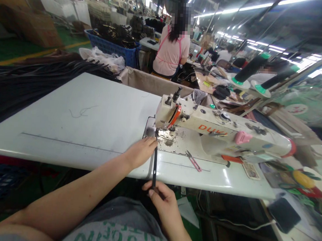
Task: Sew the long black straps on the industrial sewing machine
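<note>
A narrow black strap (155,167) runs from under the needle area of the sewing machine (193,125) toward my body and over the table's front edge. My left hand (143,150) lies close to the presser foot, its fingers pressed together on the strap. Below the table edge, my right hand (162,196) pinches the strap's near end between thumb and fingers. To the right of the strap, thread snips (193,161) with pink handles rest on the white table (103,96). The very end of the strap is hidden by my right hand.
Loose thread (84,112) lies on the table's left part. Long black strips (44,78) are heaped beyond the left edge. Black thread cones (251,69) stand behind the machine. A person (171,49) sits ahead near a blue basket (111,47). A phone-like black object (284,214) lies at right.
</note>
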`<move>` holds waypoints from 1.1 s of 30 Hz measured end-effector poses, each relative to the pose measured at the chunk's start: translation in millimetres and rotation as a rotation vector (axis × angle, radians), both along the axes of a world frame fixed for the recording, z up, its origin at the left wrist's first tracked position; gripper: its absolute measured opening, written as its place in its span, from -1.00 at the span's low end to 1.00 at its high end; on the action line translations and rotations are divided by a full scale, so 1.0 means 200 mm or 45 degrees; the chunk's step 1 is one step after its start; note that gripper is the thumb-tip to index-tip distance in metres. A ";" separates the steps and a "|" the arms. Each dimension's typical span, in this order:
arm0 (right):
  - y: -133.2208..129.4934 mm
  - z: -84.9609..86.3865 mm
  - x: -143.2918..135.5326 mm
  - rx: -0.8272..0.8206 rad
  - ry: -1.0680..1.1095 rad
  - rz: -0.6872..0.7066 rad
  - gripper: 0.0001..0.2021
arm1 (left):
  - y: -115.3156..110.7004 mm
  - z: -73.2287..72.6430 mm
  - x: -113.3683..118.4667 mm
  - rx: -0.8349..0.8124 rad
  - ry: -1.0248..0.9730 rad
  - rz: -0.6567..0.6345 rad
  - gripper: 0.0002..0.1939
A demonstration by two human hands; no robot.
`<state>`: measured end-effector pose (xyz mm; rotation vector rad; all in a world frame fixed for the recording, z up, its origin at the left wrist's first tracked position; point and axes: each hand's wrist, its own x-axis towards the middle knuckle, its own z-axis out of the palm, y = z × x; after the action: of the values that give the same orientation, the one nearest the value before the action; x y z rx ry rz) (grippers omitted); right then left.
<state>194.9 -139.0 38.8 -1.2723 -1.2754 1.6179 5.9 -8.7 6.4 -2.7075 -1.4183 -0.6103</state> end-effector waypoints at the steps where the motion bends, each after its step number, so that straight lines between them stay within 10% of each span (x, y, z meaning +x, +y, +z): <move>1: 0.00 0.01 0.00 -0.054 0.039 -0.016 -0.72 | 0.00 0.01 0.00 -0.009 -0.007 0.004 -0.75; 9: -0.05 0.09 0.02 -0.154 0.204 -0.070 -0.73 | 0.00 0.02 0.00 -0.056 -0.048 0.026 -0.71; 19: -0.05 0.18 0.06 -0.028 0.174 0.268 -0.61 | 0.00 0.01 0.00 -0.045 0.025 -0.006 -0.73; 33: -0.03 0.06 0.05 0.036 0.068 0.191 -0.66 | -0.01 0.00 0.00 -0.030 0.059 -0.013 -0.74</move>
<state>204.9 -145.4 51.5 -1.1317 -1.3842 1.7199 5.9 -11.1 7.1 -2.7300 -1.4105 -0.5305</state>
